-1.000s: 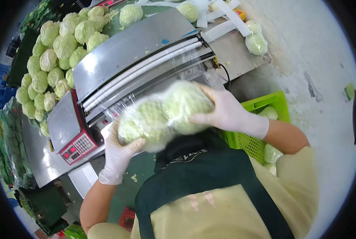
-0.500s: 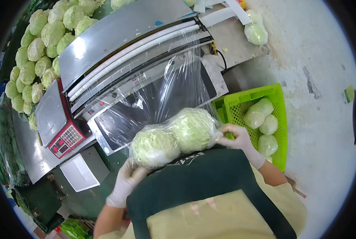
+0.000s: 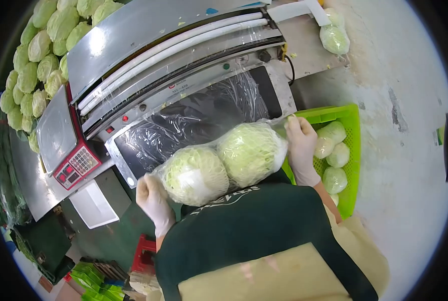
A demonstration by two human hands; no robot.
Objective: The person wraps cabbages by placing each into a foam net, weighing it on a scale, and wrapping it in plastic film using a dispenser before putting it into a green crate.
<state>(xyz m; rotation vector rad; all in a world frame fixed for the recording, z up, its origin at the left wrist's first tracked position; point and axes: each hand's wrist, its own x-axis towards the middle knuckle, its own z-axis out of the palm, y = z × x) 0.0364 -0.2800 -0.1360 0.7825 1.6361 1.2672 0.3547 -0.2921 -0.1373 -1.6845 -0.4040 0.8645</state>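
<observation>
Two cabbages in white netting, a left one (image 3: 196, 173) and a right one (image 3: 249, 153), lie side by side against the dark apron, covered by clear plastic film (image 3: 184, 128). The film lies crumpled over the black plate of a wrapping machine (image 3: 169, 93). At the left cabbage's outer side, my gloved left hand (image 3: 154, 200) is closed on the film edge. My gloved right hand (image 3: 302, 148) pinches the film at the upper right of the right cabbage.
Left of the machine stands a red scale (image 3: 78, 165), with piled cabbages (image 3: 46, 50) behind it. A white tray (image 3: 93, 205) sits below. On the right, a green crate (image 3: 352, 155) holds several wrapped cabbages; another wrapped pair (image 3: 334, 39) lies at the upper right.
The film stretched up to the rollers now lies loose on the plate. Both hands have moved up and outward, pulling film at the cabbages' sides. The view has shifted slightly.
</observation>
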